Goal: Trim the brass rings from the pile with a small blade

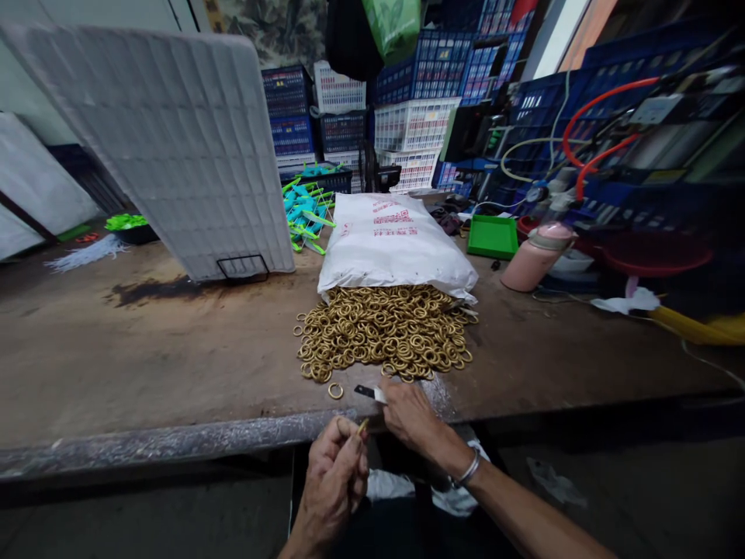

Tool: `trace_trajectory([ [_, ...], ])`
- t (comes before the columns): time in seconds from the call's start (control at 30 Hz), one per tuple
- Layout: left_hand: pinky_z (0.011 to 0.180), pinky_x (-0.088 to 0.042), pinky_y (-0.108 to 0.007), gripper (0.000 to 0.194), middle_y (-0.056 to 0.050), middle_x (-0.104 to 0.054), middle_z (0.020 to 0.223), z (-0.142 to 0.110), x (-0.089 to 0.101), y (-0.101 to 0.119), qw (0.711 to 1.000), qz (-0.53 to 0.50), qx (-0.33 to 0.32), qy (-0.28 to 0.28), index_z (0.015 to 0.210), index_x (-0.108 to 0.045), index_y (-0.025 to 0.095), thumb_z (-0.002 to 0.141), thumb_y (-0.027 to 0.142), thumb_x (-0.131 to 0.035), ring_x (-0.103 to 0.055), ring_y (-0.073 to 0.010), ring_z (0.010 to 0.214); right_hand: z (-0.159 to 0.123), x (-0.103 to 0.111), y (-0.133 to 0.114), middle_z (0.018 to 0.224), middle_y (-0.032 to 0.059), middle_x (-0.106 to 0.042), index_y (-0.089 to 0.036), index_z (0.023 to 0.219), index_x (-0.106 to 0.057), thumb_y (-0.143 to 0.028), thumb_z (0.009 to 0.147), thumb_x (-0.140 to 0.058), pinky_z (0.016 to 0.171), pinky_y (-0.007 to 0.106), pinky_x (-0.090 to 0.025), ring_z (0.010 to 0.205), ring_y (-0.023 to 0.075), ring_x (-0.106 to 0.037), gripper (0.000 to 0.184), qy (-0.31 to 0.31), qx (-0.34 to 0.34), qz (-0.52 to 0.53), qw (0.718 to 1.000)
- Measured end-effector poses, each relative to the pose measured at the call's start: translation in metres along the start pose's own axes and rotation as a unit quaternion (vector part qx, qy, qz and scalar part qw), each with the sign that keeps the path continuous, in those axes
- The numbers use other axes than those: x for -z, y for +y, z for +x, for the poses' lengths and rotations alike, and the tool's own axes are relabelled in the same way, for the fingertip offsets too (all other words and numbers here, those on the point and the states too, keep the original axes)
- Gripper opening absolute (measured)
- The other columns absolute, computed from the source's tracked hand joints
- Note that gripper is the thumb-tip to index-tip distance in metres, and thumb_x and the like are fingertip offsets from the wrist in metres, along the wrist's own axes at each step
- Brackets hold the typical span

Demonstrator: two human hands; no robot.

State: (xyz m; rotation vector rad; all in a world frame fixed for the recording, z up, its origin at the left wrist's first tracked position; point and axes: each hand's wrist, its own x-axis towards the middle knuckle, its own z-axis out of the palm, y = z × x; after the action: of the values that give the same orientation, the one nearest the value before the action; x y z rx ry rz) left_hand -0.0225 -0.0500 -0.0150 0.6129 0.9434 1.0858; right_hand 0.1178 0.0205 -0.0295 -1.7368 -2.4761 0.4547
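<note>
Pinched in the fingers of my left hand [333,483] is a gold-coloured ring [362,427], held just in front of the table edge. My right hand [409,413] is closed around the pale handle of a small knife [366,393] with a dark blade that points left. One loose ring [335,390] lies on the table just beyond my hands. Behind it a large pile of the same rings [387,330] spills from the mouth of a white sack [396,241] with red print.
A tall white ribbed panel [192,147] stands at the left in a black wire holder [243,268]. Green and blue plastic pieces [308,208] lie behind it. To the right are a green tray [492,236], a pink bottle [536,256] and a red dish [655,252]. Stacked crates [416,124] fill the back.
</note>
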Motion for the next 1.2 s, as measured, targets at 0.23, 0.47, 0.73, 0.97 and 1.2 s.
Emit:
trace_trajectory([
  [0.23,0.036,-0.022,-0.014,0.028,0.004,-0.049,0.059,0.004,0.025,0.003,0.985,-0.160,0.044,0.054,0.073,-0.046,0.017,0.072,0.040,-0.061,-0.036,-0.0028,0.041,0.034,-0.009,-0.030,0.077,0.0028,-0.060,-0.018,0.089,-0.047,-0.020,0.078,-0.043,0.058,0.025,-0.027,0.068,0.0153,-0.054,0.013,0.058,0.049,0.046,0.996],
  [0.47,0.037,-0.024,-0.014,0.029,-0.001,-0.056,0.069,0.005,0.048,0.005,0.972,-0.211,0.041,0.093,0.070,-0.045,0.016,0.067,0.032,-0.069,-0.041,-0.0041,0.046,0.047,-0.024,-0.050,0.094,0.0052,-0.058,-0.021,0.099,-0.045,-0.025,0.083,-0.042,0.061,0.027,-0.030,0.077,0.0175,-0.055,0.017,0.036,0.034,0.017,0.999],
  [0.73,0.036,-0.022,-0.013,0.029,0.004,-0.050,0.064,0.015,0.048,0.006,0.980,-0.187,0.048,0.052,0.075,-0.046,0.017,0.065,0.028,-0.070,-0.039,-0.0025,0.044,0.040,-0.021,-0.041,0.094,0.0045,-0.055,-0.020,0.096,-0.047,-0.024,0.082,-0.043,0.060,0.026,-0.030,0.075,0.0162,-0.052,0.016,0.053,0.028,0.023,0.998],
  [0.97,0.040,-0.031,-0.013,0.027,0.002,-0.054,0.068,0.022,0.037,0.010,0.984,-0.168,0.058,0.026,0.077,-0.049,0.016,0.062,0.021,-0.071,-0.049,-0.0057,0.053,0.036,-0.015,-0.019,0.073,0.0007,-0.055,-0.017,0.082,-0.050,-0.017,0.077,-0.044,0.058,0.023,-0.028,0.064,0.0120,-0.047,0.008,0.066,0.013,0.166,0.984],
  [1.2,0.036,-0.033,-0.016,0.023,0.006,-0.050,0.053,0.031,0.016,-0.002,0.998,0.010,-0.038,0.058,0.083,-0.053,0.017,0.068,0.029,-0.065,-0.043,-0.0063,0.041,0.016,-0.007,-0.006,0.055,-0.0064,-0.040,-0.018,0.062,-0.043,-0.021,0.069,-0.045,0.048,0.019,-0.027,0.050,0.0068,-0.035,0.008,0.029,-0.078,0.465,0.881],
])
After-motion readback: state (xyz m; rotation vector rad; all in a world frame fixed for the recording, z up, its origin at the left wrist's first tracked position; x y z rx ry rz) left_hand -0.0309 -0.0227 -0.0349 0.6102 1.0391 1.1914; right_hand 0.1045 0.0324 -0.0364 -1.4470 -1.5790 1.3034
